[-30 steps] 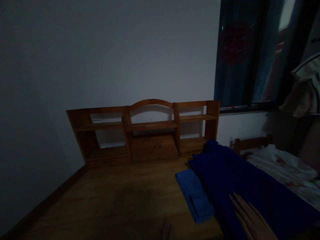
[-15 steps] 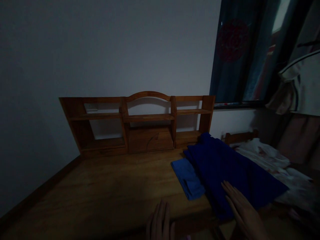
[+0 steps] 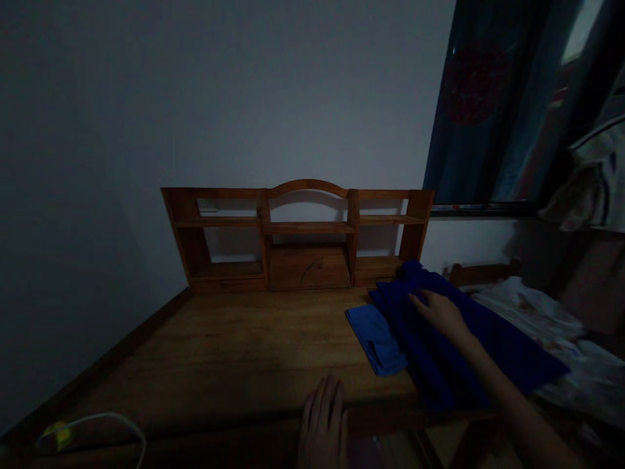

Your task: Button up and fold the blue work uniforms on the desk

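"One question: what's the left grip [image 3: 322,422] doing?"

"Lying flat, unclenched, at the near edge of the worktop [image 3: 254,352]."

"And the right grip [image 3: 442,314]?"

"Bent over the dark blue cloth [image 3: 434,358]; whether it's grasping any, I can't tell."

"The lighter blue cloth [image 3: 378,339]?"

"Folded, left of the right grip, ahead of the left one."
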The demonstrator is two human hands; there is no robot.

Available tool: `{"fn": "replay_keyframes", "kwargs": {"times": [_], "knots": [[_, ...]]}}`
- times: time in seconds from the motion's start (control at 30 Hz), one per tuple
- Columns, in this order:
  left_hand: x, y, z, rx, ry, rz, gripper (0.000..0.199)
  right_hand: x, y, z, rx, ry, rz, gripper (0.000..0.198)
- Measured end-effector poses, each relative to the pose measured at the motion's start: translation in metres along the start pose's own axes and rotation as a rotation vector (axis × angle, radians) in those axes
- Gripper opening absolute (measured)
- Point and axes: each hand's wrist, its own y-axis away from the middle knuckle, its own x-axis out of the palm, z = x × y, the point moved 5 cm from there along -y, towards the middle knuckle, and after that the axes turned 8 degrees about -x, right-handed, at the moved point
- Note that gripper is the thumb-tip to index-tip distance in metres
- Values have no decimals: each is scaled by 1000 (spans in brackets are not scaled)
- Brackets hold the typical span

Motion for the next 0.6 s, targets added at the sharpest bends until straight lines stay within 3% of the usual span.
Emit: {"fn": "replay_keyframes", "kwargs": {"times": [0.07, 0.17, 0.3, 0.37, 0.5, 0.6], "knots": [[-4, 2, 2, 16, 23, -5, 44, 9, -24, 29, 4, 30, 64, 58], [-13, 7, 14, 61, 23, -11, 44, 32, -34, 55, 46, 69, 134, 55], [-31, 17, 37, 158, 65, -31, 41, 52, -28, 53, 84, 91, 119, 43], [-43, 19, 46, 121, 143, -67, 38, 54, -28, 45, 99, 98, 106, 38], [-62, 6, 71, -321, 383, -123, 24, 51, -34, 32, 122, 97, 112, 37], [-74, -9, 94, -678, 512, -176, 26, 49, -38, 29, 157, 90, 126, 52]]}}
